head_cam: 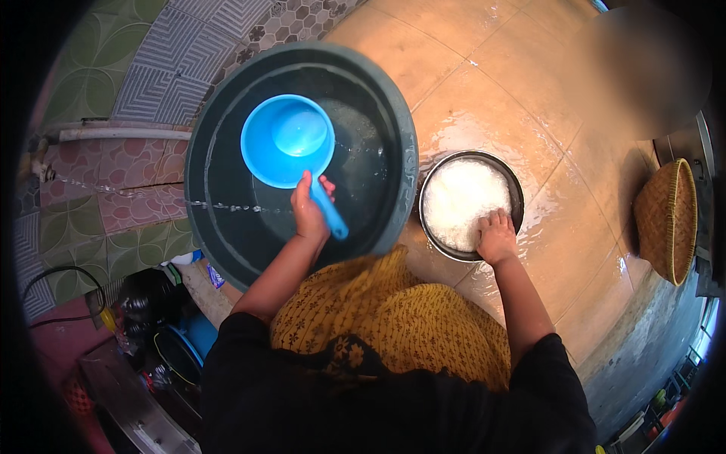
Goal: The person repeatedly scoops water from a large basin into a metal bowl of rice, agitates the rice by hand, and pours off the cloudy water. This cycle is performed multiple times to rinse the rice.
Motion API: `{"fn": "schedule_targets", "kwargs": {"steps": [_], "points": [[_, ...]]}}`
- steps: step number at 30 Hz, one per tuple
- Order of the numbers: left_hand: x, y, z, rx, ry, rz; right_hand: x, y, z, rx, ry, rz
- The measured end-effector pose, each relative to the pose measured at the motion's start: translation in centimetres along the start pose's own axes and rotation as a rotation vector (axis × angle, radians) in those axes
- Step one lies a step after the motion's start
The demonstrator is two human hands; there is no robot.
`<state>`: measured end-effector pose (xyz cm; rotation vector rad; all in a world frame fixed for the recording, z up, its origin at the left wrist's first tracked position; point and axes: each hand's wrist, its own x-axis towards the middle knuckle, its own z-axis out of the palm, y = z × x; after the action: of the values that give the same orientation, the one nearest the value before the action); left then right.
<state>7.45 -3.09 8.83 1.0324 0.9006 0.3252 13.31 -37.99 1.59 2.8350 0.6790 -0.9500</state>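
Note:
My left hand (311, 209) grips the handle of a blue plastic water dipper (262, 148), held over a large dark green plastic tub (404, 113). The dipper's mouth faces up, and a pale patch shows at its bottom; how much water it holds I cannot tell. On the wet floor to the tub's right sits a round metal pot (426, 227) with white rice (462, 193) in it. My right hand (498, 235) reaches over the pot's near right side, fingertips on the rice. Whether those fingers hold any grains is hidden.
Water streams from a wall tap (46, 170) into the tub. A white pipe (125, 134) runs along the tiled wall. At the right stands a woven bamboo basket (652, 218). Wet orange tiles (510, 68) cover the floor. Dark plastic bags (144, 301) lie at lower left.

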Motion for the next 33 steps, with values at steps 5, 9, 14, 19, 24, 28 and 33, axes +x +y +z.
{"fn": "schedule_targets", "kwargs": {"steps": [5, 9, 14, 19, 24, 28, 33], "points": [[3.5, -3.6, -9.9, -0.308, 0.588, -0.294, -0.5, -0.3, -0.2, -0.016, 0.034, -0.026], [3.3, -4.9, -13.9, -0.265, 0.547, -0.514, -0.5, 0.1, 0.0, -0.114, -0.056, -0.006], [-0.3, -1.1, -10.8, -0.122, 0.468, -0.707, -2.7, -0.2, 0.6, -0.007, -0.162, 0.1], [-4.4, 4.7, -5.9, 0.305, 0.213, -0.643, -6.0, 0.2, 1.5, 0.13, -0.228, 0.144], [-7.8, 6.5, 9.6, 0.612, -0.596, -0.213, -8.1, 3.2, 2.8, 0.13, 0.047, 0.054], [-10.1, -0.5, 20.2, 1.301, -1.475, 0.201, -6.4, 7.8, 3.8, -0.158, 0.092, 0.064], [-8.4, -15.6, 23.4, 1.655, -1.388, 0.321, -5.2, 3.9, 2.1, 0.325, -0.44, -0.023]]}}
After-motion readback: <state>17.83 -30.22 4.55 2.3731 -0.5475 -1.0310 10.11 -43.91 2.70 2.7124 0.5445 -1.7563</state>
